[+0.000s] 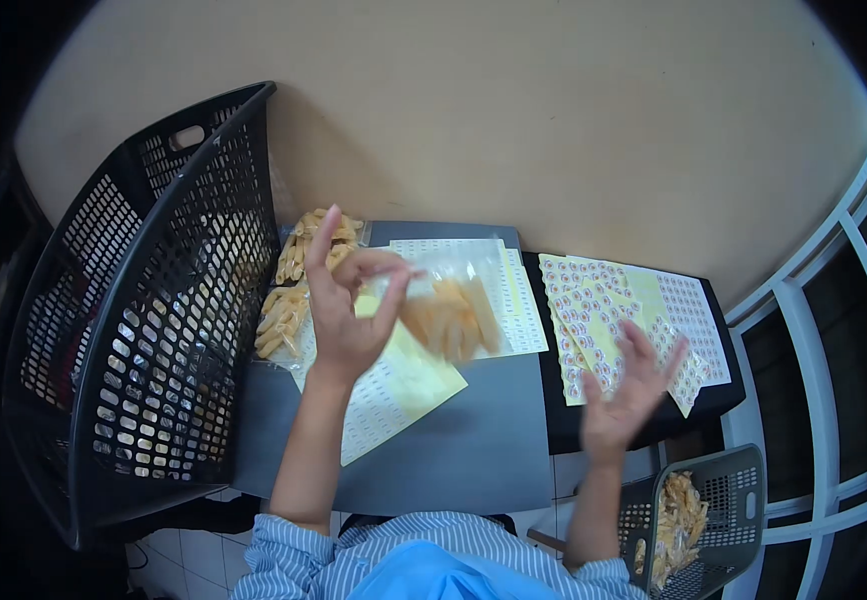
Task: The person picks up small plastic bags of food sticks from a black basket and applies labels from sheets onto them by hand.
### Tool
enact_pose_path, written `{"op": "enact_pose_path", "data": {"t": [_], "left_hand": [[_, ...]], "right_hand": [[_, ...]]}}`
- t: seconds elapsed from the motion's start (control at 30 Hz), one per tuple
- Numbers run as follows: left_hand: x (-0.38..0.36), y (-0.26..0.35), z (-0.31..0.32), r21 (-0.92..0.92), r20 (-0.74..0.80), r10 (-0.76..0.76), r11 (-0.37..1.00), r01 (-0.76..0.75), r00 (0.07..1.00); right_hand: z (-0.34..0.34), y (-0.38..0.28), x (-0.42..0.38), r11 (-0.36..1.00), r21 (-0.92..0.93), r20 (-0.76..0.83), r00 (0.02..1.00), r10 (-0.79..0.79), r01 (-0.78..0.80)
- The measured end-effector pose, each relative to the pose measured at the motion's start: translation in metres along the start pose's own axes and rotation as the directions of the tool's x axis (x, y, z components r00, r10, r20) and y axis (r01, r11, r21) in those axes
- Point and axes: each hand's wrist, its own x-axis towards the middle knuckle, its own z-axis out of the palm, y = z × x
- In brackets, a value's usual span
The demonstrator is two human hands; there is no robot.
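My left hand [354,300] is over the grey table, its thumb and a finger pinched at the left edge of a clear plastic bag [454,315]. The bag contains tan, finger-shaped pieces and is smeared by motion. Label sheets [384,410] with rows of small print lie beneath it. My right hand [624,395] is raised near the table's right side, fingers spread and nothing in it. Behind that hand are sheets of round stickers [694,320] on a black surface. More filled clear bags [284,320] rest to the left of my left hand.
A tall black perforated basket [169,330] stands at the left, with bags showing through its holes. At the lower right, a smaller grey basket [744,500] holds filled bags. A plain wall [554,130] rises behind the table [454,455]. White metal bars [804,350] run along the right.
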Motion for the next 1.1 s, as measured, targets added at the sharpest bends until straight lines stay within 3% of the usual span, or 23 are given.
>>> {"op": "enact_pose_path", "data": {"t": [0.03,0.1,0.2,0.27,0.37,0.43,0.63,0.73,1.07,1.1], "left_hand": [[-0.006,0.011,0.000,-0.001,-0.001,-0.001,1.000,0.001,1.000],[-0.019,0.027,-0.003,-0.113,0.050,-0.009,0.993,0.015,0.999],[-0.035,0.042,-0.010,-0.056,0.076,-0.050,0.997,0.055,0.996],[-0.039,0.047,-0.015,-0.026,0.086,-0.059,0.998,0.062,0.995],[-0.043,0.048,-0.014,-0.158,0.067,-0.123,0.978,0.133,0.990],[-0.045,0.048,-0.011,-0.159,0.027,-0.234,0.959,0.235,0.972],[-0.049,0.044,-0.003,-0.194,0.079,-0.210,0.956,0.222,0.974],[-0.052,0.040,0.001,-0.171,0.125,-0.156,0.969,0.176,0.980],[-0.059,0.040,0.028,-0.242,0.201,-0.091,0.960,0.140,0.975],[-0.058,0.041,0.030,-0.235,0.174,-0.166,0.950,0.205,0.971]], "right_hand": [[0.025,-0.012,0.007,0.974,0.219,0.079,0.996,0.046,-0.062],[0.060,-0.032,0.013,0.882,0.439,0.225,0.972,0.075,-0.169],[0.080,-0.052,0.008,0.835,0.484,0.350,0.933,0.089,-0.261],[0.086,-0.057,0.002,0.830,0.478,0.343,0.931,0.125,-0.288],[0.091,-0.056,-0.006,0.806,0.485,0.337,0.923,0.185,-0.338],[0.092,-0.058,-0.009,0.806,0.474,0.318,0.922,0.219,-0.355],[0.087,-0.049,-0.019,0.876,0.416,0.279,0.951,0.132,-0.243],[0.081,-0.052,-0.022,0.861,0.413,0.234,0.948,0.215,-0.298],[0.061,-0.052,-0.029,0.911,0.299,0.051,0.958,0.283,-0.285],[0.059,-0.052,-0.029,0.923,0.292,0.052,0.968,0.245,-0.250]]}}
